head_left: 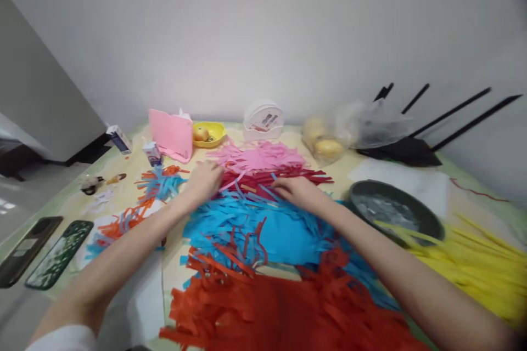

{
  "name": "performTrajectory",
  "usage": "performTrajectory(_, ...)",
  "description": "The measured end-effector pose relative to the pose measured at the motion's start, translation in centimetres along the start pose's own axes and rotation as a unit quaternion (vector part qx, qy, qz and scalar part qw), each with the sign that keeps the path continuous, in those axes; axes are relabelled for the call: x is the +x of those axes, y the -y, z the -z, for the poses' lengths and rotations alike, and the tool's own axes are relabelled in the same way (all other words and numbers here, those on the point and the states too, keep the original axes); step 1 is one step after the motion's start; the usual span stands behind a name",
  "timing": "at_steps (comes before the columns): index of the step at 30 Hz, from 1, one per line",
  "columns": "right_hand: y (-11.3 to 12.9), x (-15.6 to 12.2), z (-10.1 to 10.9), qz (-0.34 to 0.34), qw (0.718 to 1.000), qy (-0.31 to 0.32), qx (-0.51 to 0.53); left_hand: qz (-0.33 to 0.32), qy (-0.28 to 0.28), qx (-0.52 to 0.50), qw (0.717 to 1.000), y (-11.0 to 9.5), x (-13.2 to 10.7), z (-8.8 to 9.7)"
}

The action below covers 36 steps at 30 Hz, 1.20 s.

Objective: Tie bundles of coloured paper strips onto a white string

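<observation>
Over the dark red fringed strips, my left hand is curled at their left end. Its fingertips are mostly hidden, so what they hold cannot be made out. My right hand pinches a thin blue strip near the middle of the same pile. A pink fringed sheet lies just beyond the dark red one. Nearer me spreads a blue fringed sheet, with loose orange and blue strips on its left. An orange-red fringed sheet is closest to me.
At right are a dark oval basin, yellow strips and a bag of fruit. A pink stand, a yellow bowl and a white holder line the back. Two phones lie at left.
</observation>
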State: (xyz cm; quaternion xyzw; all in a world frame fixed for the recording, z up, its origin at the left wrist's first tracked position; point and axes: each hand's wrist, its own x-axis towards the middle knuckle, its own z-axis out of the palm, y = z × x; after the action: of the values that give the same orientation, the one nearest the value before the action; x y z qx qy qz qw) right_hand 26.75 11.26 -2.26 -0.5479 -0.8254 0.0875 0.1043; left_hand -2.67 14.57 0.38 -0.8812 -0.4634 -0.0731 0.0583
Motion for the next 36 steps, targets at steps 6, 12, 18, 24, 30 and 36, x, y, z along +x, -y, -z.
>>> performTrajectory(6, 1.1, -1.9, -1.8, -0.035, 0.996, 0.045, -0.074, -0.182, 0.065, -0.027, 0.981, -11.0, 1.6, -4.3)
performTrajectory(12, -0.4, -3.6, -3.0, -0.141, 0.984, -0.005, -0.106, -0.104, 0.046, -0.001, 0.994, -11.9, 0.1, -5.1)
performTrajectory(18, -2.4, -4.8, -0.4, -0.256, 0.953, -0.1, -0.127, -0.061, 0.06, -0.008, 0.996, -11.6, 0.3, -4.8)
performTrajectory(24, 1.2, -4.4, 0.5, -0.047, 0.988, -0.095, -0.115, -0.056, 0.087, -0.011, 0.995, -10.5, 0.5, -5.3)
performTrajectory(30, 1.6, -1.6, -2.1, -0.005, 0.994, 0.003, -0.113, -0.056, 0.095, -0.018, 0.994, -9.8, 0.4, -5.0)
performTrajectory(36, 0.2, -1.0, -1.8, -0.034, 0.992, -0.006, -0.125, -0.04, 0.066, -0.029, 0.997, -9.6, 0.8, -4.1)
